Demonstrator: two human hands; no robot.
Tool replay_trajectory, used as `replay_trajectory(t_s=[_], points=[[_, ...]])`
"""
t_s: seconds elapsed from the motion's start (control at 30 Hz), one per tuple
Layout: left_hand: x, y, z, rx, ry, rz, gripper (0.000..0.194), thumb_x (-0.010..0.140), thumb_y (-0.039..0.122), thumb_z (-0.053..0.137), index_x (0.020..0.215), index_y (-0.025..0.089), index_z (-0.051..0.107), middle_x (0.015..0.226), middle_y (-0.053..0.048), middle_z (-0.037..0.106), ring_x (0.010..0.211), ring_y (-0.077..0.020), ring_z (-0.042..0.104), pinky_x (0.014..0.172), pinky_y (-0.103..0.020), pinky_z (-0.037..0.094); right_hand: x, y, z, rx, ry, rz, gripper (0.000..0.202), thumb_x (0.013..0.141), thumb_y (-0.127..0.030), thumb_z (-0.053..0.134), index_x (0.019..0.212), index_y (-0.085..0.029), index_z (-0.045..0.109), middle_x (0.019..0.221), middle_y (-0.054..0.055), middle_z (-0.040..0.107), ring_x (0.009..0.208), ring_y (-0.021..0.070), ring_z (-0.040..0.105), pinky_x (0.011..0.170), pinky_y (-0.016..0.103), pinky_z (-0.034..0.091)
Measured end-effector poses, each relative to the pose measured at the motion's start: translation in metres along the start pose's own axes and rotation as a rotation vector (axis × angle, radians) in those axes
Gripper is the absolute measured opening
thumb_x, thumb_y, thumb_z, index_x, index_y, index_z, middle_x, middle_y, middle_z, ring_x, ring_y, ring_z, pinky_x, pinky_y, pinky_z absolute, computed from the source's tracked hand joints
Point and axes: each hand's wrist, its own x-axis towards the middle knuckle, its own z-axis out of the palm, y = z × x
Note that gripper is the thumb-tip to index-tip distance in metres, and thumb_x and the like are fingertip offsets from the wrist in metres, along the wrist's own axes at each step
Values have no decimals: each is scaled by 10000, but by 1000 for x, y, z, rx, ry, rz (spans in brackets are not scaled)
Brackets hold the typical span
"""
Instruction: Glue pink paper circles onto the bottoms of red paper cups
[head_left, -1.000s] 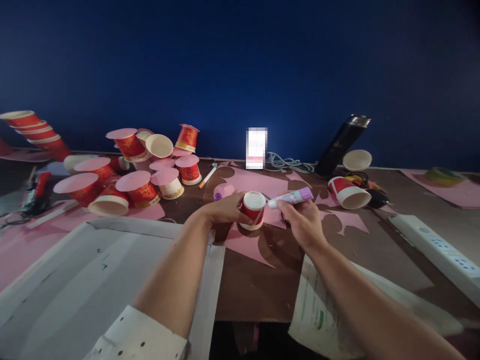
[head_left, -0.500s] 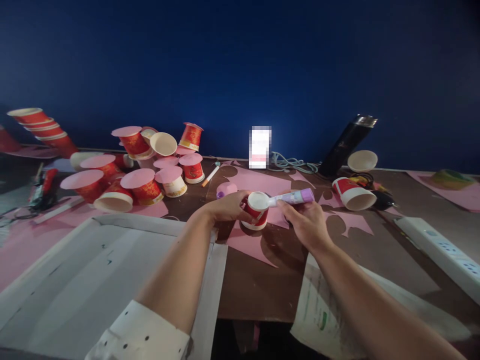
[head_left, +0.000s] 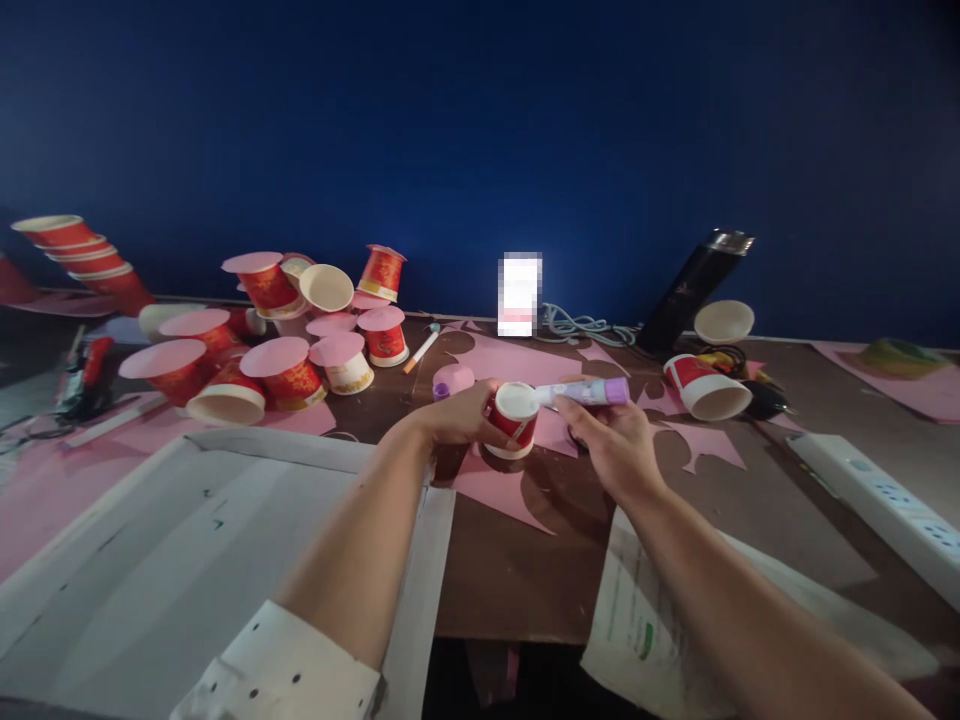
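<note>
My left hand (head_left: 469,415) is wrapped round a red paper cup (head_left: 511,430) that stands upside down on the table, its white base facing up. A purple and white glue stick (head_left: 581,392) is held in my right hand (head_left: 619,445), lying almost level. Its tip meets the right rim of the cup's base. Pink paper scraps (head_left: 499,490) lie under and around the cup. Just behind my left hand are a small purple cap (head_left: 440,391) and a pink paper disc (head_left: 456,377).
Several red cups topped with pink discs (head_left: 276,358) crowd the back left, near a stack of cups (head_left: 90,258). A white box lid (head_left: 150,580) fills the front left. At right are a cup on its side (head_left: 705,388), a black flask (head_left: 694,290) and a power strip (head_left: 885,505).
Both hands stay almost where they were, with the glue stick still against the cup's base. Only tiny shifts show in the fingers and the view.
</note>
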Motion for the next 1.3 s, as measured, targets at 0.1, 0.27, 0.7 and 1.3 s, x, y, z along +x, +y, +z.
replay_trajectory(t_s=[0.1, 0.27, 0.7, 1.3], points=[[1, 0, -2, 43, -2, 11, 510, 555, 196, 798, 1022, 148, 599, 930, -40, 659, 873, -196, 597, 800, -316, 466, 0, -1, -2, -38, -57, 2, 260, 754, -376, 687, 900, -161, 695, 556, -35, 534, 522, 120, 482, 554, 267, 428], [-1, 2, -3, 79, -10, -15, 520, 568, 201, 788, 1050, 160, 597, 999, -47, 664, 924, -202, 600, 818, -300, 456, 0, -4, -4, -136, -65, 0, 149, 750, -304, 655, 799, -169, 693, 633, -14, 606, 591, 135, 543, 579, 255, 427], [-1, 0, -3, 58, -28, -62, 539, 577, 184, 782, 1075, 166, 577, 1050, -57, 661, 957, -209, 605, 845, -316, 463, 0, -3, -2, -10, -85, 9, 156, 763, -311, 655, 822, -168, 678, 610, -26, 570, 551, 109, 484, 543, 245, 378], [5, -1, 5, -44, -33, 137, 607, 582, 209, 810, 1145, 165, 587, 1090, -97, 663, 975, -223, 613, 869, -353, 472, -1, 12, 2, 289, -106, 24, 132, 795, -317, 684, 824, -191, 660, 552, -49, 477, 494, 85, 376, 497, 246, 295]])
